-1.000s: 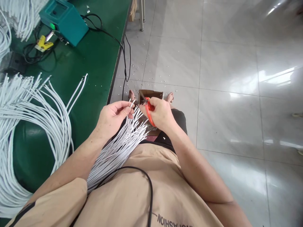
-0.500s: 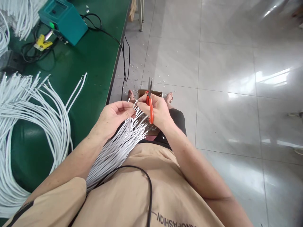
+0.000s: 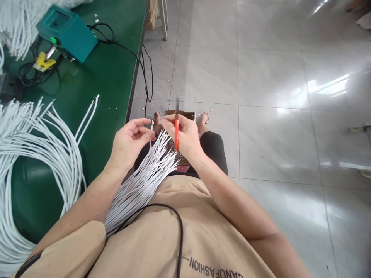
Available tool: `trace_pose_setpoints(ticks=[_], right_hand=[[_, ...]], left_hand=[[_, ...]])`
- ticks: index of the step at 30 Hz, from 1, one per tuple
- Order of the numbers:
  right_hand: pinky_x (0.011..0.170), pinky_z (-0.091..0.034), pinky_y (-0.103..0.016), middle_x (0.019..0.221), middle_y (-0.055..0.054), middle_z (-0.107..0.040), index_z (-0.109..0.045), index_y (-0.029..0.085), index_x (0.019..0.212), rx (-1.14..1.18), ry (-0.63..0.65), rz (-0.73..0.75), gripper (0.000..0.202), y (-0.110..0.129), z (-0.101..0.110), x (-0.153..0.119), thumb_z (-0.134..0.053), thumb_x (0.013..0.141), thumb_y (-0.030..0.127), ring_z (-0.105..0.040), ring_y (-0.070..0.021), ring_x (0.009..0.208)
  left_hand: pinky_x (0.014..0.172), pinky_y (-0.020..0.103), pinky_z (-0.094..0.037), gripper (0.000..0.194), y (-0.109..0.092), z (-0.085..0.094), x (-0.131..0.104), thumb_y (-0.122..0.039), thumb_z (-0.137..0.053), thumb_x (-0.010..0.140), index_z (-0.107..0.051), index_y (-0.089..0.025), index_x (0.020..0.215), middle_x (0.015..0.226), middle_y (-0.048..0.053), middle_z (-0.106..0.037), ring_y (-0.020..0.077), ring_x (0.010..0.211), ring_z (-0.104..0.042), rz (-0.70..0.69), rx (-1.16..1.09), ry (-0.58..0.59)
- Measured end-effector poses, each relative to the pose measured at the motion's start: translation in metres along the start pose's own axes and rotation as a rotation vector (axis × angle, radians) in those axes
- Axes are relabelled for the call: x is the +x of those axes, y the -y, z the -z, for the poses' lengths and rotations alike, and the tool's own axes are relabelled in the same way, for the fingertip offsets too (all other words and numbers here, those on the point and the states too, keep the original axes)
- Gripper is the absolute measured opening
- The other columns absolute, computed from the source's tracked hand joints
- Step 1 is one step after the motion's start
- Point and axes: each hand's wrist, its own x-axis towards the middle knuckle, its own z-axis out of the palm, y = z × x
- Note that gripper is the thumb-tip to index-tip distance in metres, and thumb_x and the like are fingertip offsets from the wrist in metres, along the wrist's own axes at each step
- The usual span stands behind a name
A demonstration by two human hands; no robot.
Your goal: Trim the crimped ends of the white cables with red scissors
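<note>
My left hand [image 3: 130, 141] pinches one white cable [image 3: 152, 125] near its end, between thumb and fingers. Red-handled scissors [image 3: 176, 133] lie in my right hand [image 3: 187, 137], their blurred blades pointing away from me. The thumb and fingertips of that hand reach toward the cable end; whether they touch it I cannot tell. Below both hands, a bundle of white cables [image 3: 139, 185] rests across my lap, its loose ends fanned out. Under the hands stands a cardboard box [image 3: 185, 114] with small bits inside, partly hidden by my right hand.
On the green table [image 3: 107, 73] at left lie coiled white cables [image 3: 68, 154], a teal machine [image 3: 69, 33] and a yellow clip [image 3: 44, 61]. A black cord [image 3: 150, 73] hangs over the table edge. Small scraps are scattered on the tiled floor [image 3: 214, 77].
My left hand has drawn a little to the left with the cable end, widening the gap between my hands. The scissors have turned more edge-on. The whole view has shifted slightly.
</note>
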Motion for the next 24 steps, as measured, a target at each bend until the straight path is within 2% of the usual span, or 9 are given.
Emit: trace_pose_setpoints(ticks=[4,7,9,11,12,15,19,22,24], right_hand=[[0.066,-0.045,-0.025,0.082,-0.003,-0.066,-0.067,0.016,0.088,-0.022,0.101,-0.02,0.03,-0.004,-0.009,0.006,-0.062,0.078,0.044,-0.056,-0.0118,0.071],[0.064,-0.044,-0.025,0.081,-0.003,-0.066,-0.065,0.016,0.09,-0.117,0.01,0.021,0.029,-0.007,-0.001,0.01,-0.054,0.085,0.042,-0.056,-0.0124,0.07],[0.065,-0.042,-0.027,0.082,-0.004,-0.066,-0.065,0.015,0.088,-0.319,-0.091,0.069,0.027,-0.011,0.012,0.01,-0.05,0.088,0.038,-0.057,-0.0138,0.071],[0.068,-0.04,-0.03,0.087,-0.007,-0.066,-0.065,0.014,0.082,-0.647,-0.138,0.162,0.023,-0.018,0.027,0.007,-0.051,0.088,0.031,-0.057,-0.0171,0.077],[0.07,-0.039,-0.031,0.088,-0.008,-0.066,-0.065,0.013,0.081,-0.809,-0.131,0.204,0.02,-0.022,0.033,0.005,-0.052,0.087,0.027,-0.057,-0.0192,0.081],[0.073,-0.035,-0.035,0.088,-0.01,-0.066,-0.066,0.011,0.082,-1.106,-0.076,0.247,0.019,-0.033,0.042,-0.004,-0.05,0.087,0.02,-0.056,-0.0221,0.083],[0.073,-0.032,-0.036,0.088,-0.01,-0.064,-0.067,0.012,0.085,-1.2,-0.054,0.297,0.024,-0.039,0.037,-0.016,-0.045,0.091,0.02,-0.054,-0.022,0.082],[0.073,-0.03,-0.037,0.089,-0.012,-0.063,-0.066,0.012,0.087,-1.221,-0.048,0.344,0.024,-0.039,0.035,-0.021,-0.044,0.092,0.02,-0.051,-0.0232,0.083],[0.073,-0.029,-0.038,0.09,-0.013,-0.063,-0.066,0.011,0.091,-1.228,-0.035,0.368,0.025,-0.04,0.037,-0.023,-0.042,0.092,0.018,-0.05,-0.0239,0.084]], left_hand=[[0.077,0.029,-0.052,0.038,0.004,0.0,0.002,-0.021,-0.08,0.064,-0.067,-0.022,0.1,0.07,-0.002,-0.066,0.0134,0.069,-0.064,-0.017,0.019,0.013],[0.081,0.031,-0.053,0.039,0.006,0.008,0.009,-0.023,-0.077,0.068,-0.066,-0.022,0.105,0.078,0.0,-0.068,0.0149,0.075,-0.066,-0.037,0.141,0.017],[0.089,0.034,-0.052,0.048,0.005,0.016,0.014,-0.023,-0.077,0.068,-0.064,-0.022,0.114,0.1,0.005,-0.07,0.019,0.097,-0.065,-0.062,0.294,0.003],[0.098,0.037,-0.048,0.062,0.002,0.022,0.017,-0.022,-0.077,0.069,-0.056,-0.023,0.127,0.128,0.008,-0.061,0.0226,0.118,-0.057,-0.126,0.41,-0.064],[0.101,0.039,-0.047,0.063,-0.001,0.023,0.017,-0.023,-0.075,0.072,-0.053,-0.023,0.131,0.133,0.009,-0.058,0.0226,0.121,-0.055,-0.154,0.413,-0.078],[0.097,0.041,-0.049,0.05,-0.009,0.016,0.012,-0.031,-0.069,0.079,-0.057,-0.019,0.126,0.118,0.009,-0.067,0.0212,0.109,-0.063,-0.149,0.334,-0.017],[0.079,0.035,-0.055,0.047,-0.013,-0.012,0.002,-0.044,-0.061,0.083,-0.061,-0.016,0.12,0.11,0.011,-0.07,0.0208,0.098,-0.067,0.007,0.317,0.133],[0.069,0.028,-0.054,0.047,-0.009,-0.026,0.004,-0.045,-0.065,0.078,-0.064,-0.015,0.114,0.102,0.01,-0.071,0.0191,0.09,-0.067,-0.019,0.377,0.105],[0.068,0.027,-0.053,0.039,-0.006,-0.028,0.009,-0.041,-0.069,0.075,-0.069,-0.015,0.105,0.093,0.008,-0.072,0.0164,0.082,-0.066,-0.078,0.459,0.036]])
